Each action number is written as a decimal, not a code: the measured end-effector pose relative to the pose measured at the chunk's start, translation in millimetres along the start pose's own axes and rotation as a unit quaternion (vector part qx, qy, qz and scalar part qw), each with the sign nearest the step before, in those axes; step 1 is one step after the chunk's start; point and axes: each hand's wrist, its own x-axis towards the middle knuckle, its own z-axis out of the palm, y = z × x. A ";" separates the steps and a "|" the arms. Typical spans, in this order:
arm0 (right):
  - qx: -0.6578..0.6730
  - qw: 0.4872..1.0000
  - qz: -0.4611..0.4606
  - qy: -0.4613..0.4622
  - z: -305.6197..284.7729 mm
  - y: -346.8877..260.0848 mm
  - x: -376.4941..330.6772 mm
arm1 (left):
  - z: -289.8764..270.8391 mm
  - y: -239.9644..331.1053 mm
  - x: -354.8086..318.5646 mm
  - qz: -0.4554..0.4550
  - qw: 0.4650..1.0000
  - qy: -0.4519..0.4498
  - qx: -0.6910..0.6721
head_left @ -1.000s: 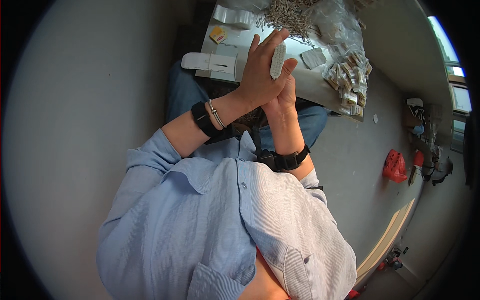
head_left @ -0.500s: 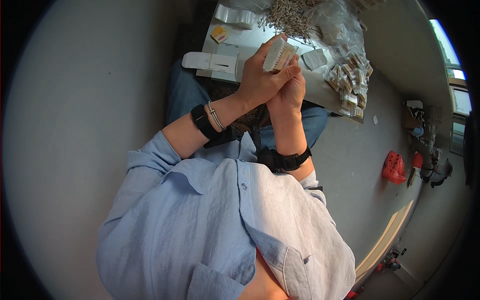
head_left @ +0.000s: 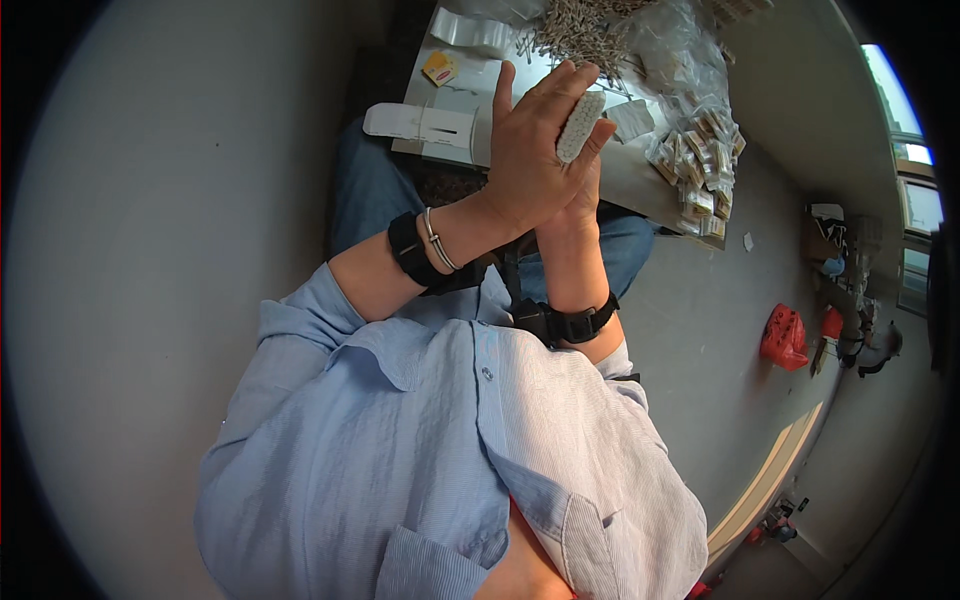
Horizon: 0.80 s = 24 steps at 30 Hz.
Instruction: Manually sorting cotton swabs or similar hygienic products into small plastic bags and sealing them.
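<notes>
My left hand point(head_left: 525, 160) and my right hand point(head_left: 585, 200) are pressed palm to palm above the table's near edge. Between them sits a white bundle of thin sticks point(head_left: 580, 125), its end poking out near my fingertips. My left fingers are stretched upward over the bundle. Most of my right hand is hidden behind the left. Both wrists wear black bands. A flat white unfolded carton point(head_left: 420, 122) lies on the table point(head_left: 640, 180) just left of my hands.
A loose heap of thin sticks point(head_left: 580, 30) and clear plastic bags point(head_left: 680, 40) lie at the table's far side. Several small filled packs point(head_left: 700, 165) are stacked at its right edge. A small yellow item point(head_left: 438, 68) lies far left. A red object point(head_left: 783, 335) sits on the floor to the right.
The bundle has shifted between my palms, from more exposed and upright to tilted under my left fingers, which have straightened upward. My hands stayed over the table's near edge.
</notes>
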 end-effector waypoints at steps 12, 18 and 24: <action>0.023 0.999 0.024 -0.031 -2.8 -5.4 -1.8 | -2.8 0.3 -0.4 0.026 0.999 0.004 0.037; 0.037 0.998 0.033 -0.048 -3.8 -8.5 -5.4 | -1.4 -0.6 -1.7 0.020 0.999 0.001 0.026; 0.052 0.996 0.043 -0.065 -5.6 -15.5 -14.5 | -7.1 -4.2 -4.0 -0.055 0.997 -0.043 -0.039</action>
